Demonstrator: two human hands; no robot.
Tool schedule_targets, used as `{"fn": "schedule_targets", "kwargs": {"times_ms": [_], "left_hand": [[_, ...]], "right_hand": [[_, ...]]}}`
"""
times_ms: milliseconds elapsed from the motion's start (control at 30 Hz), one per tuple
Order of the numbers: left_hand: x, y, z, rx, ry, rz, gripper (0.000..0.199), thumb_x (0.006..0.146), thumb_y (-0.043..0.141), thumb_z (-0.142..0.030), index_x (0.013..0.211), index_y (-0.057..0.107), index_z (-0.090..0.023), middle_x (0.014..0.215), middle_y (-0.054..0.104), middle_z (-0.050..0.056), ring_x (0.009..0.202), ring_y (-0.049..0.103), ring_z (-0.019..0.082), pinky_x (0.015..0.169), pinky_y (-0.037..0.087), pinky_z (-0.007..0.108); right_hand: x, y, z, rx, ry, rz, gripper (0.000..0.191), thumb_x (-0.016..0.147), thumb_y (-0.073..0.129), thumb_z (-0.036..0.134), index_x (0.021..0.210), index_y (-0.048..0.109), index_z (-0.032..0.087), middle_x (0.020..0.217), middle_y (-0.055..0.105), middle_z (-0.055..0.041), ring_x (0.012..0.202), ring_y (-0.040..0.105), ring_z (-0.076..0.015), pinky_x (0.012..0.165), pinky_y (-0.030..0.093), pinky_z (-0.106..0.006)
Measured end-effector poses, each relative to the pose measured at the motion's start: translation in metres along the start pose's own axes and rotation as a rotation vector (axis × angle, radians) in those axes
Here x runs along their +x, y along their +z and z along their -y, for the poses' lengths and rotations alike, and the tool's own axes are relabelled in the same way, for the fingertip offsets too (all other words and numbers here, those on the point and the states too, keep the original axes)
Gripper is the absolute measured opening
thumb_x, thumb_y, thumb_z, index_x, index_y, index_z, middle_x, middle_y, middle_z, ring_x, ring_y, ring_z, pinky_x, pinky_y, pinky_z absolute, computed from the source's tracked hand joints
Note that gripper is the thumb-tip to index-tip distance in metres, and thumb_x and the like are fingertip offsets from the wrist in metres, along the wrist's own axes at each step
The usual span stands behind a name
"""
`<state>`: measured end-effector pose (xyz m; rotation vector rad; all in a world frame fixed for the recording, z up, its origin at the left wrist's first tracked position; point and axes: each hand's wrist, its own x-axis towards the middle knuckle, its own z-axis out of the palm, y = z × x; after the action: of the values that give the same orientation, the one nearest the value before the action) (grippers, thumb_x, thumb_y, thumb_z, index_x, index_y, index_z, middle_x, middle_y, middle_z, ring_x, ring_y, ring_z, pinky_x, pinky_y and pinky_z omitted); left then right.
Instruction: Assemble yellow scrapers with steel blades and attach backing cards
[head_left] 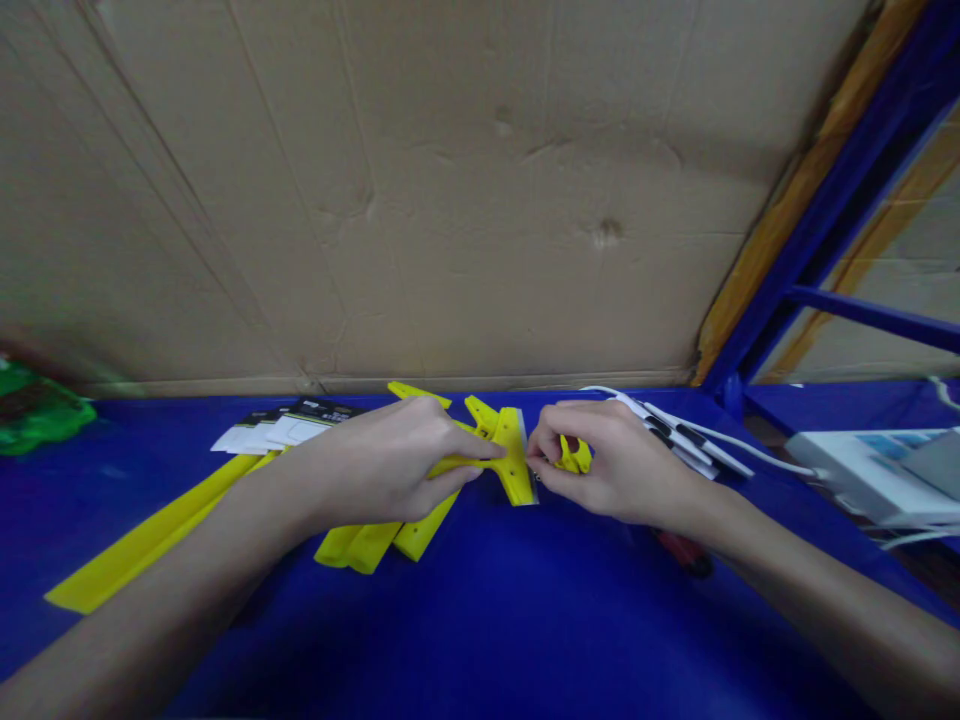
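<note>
My left hand (420,455) is closed round the handle of a yellow scraper (514,460), its index finger lying along the handle toward the wide head. A thin metal blade (528,455) runs down the head's right edge. Against that edge, the thumb and fingertips of my right hand (600,460) are pinched together; whatever sits between them is too small to make out. Another yellow piece (574,456) shows behind the right hand's fingers. More yellow scraper parts (427,527) lie beneath and behind my left hand, partly hidden by it.
Long yellow strips (150,535) and black-and-white cards (289,425) lie at left on the blue table (480,630). A green plastic bag (37,408) is at far left. Right are white-and-black packets (679,440), a red-and-black tool (684,553) and a white power box (862,470). Cardboard (480,200) stands behind.
</note>
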<state>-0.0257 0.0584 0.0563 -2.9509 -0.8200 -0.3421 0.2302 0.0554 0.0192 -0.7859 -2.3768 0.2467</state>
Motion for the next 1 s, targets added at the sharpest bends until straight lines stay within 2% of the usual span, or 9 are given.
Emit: {"fn": "schedule_targets", "kwargs": {"times_ms": [67, 133, 367, 500, 700, 867, 1000], "left_hand": [[0.003, -0.001, -0.002, -0.033, -0.020, 0.041, 0.031, 0.100, 0.062, -0.023, 0.126, 0.078, -0.029, 0.087, 0.085, 0.001, 0.065, 0.075, 0.017, 0.061, 0.051, 0.024], [0.005, -0.003, -0.004, -0.067, -0.064, 0.058, 0.032, 0.101, 0.061, -0.023, 0.128, 0.078, -0.028, 0.086, 0.085, 0.001, 0.061, 0.075, 0.017, 0.059, 0.048, 0.026], [0.007, -0.004, -0.007, -0.104, -0.100, 0.019, 0.034, 0.099, 0.064, -0.023, 0.129, 0.077, -0.030, 0.083, 0.085, -0.002, 0.057, 0.073, 0.017, 0.056, 0.046, 0.027], [0.007, -0.004, -0.005, -0.166, -0.082, 0.003, 0.033, 0.100, 0.064, -0.022, 0.129, 0.077, -0.030, 0.101, 0.086, -0.001, 0.072, 0.080, 0.017, 0.066, 0.053, 0.024], [0.005, -0.004, -0.003, -0.166, -0.115, 0.042, 0.034, 0.100, 0.064, -0.024, 0.132, 0.075, -0.028, 0.109, 0.085, 0.001, 0.082, 0.082, 0.020, 0.070, 0.056, 0.026], [0.005, -0.006, -0.003, -0.164, -0.127, 0.026, 0.029, 0.099, 0.065, -0.023, 0.125, 0.079, -0.026, 0.099, 0.087, 0.001, 0.065, 0.078, 0.017, 0.059, 0.052, 0.025], [0.005, -0.008, -0.003, -0.148, -0.159, 0.036, 0.029, 0.099, 0.065, -0.023, 0.125, 0.079, -0.024, 0.102, 0.086, 0.003, 0.072, 0.079, 0.019, 0.066, 0.054, 0.026]], "right_hand": [[0.000, -0.003, 0.002, 0.001, -0.088, -0.059, 0.027, 0.087, 0.063, 0.006, 0.074, 0.046, 0.023, 0.073, 0.066, 0.0019, 0.067, 0.058, -0.0126, 0.066, 0.038, -0.024], [0.000, -0.006, 0.004, -0.028, -0.149, -0.063, 0.026, 0.092, 0.061, 0.007, 0.074, 0.049, 0.023, 0.076, 0.068, -0.0001, 0.069, 0.059, -0.0134, 0.067, 0.040, -0.025], [-0.001, -0.017, 0.009, -0.233, -0.263, 0.051, 0.023, 0.103, 0.052, 0.015, 0.086, 0.067, 0.019, 0.082, 0.071, -0.0072, 0.079, 0.063, -0.0189, 0.070, 0.045, -0.029], [-0.002, -0.021, 0.013, -0.276, -0.280, 0.077, 0.022, 0.097, 0.053, 0.013, 0.080, 0.066, 0.018, 0.081, 0.071, -0.0086, 0.079, 0.062, -0.0202, 0.070, 0.046, -0.032], [-0.002, -0.025, 0.015, -0.306, -0.294, 0.118, 0.020, 0.089, 0.053, 0.013, 0.073, 0.061, 0.022, 0.072, 0.068, -0.0063, 0.079, 0.060, -0.0230, 0.069, 0.046, -0.035], [-0.002, -0.024, 0.018, -0.212, -0.258, 0.106, 0.018, 0.086, 0.053, 0.012, 0.074, 0.061, 0.022, 0.073, 0.069, -0.0063, 0.076, 0.059, -0.0221, 0.068, 0.046, -0.035], [-0.002, -0.022, 0.021, -0.265, -0.299, 0.109, 0.017, 0.086, 0.055, 0.012, 0.074, 0.063, 0.020, 0.073, 0.068, -0.0075, 0.076, 0.059, -0.0232, 0.068, 0.044, -0.035]]}}
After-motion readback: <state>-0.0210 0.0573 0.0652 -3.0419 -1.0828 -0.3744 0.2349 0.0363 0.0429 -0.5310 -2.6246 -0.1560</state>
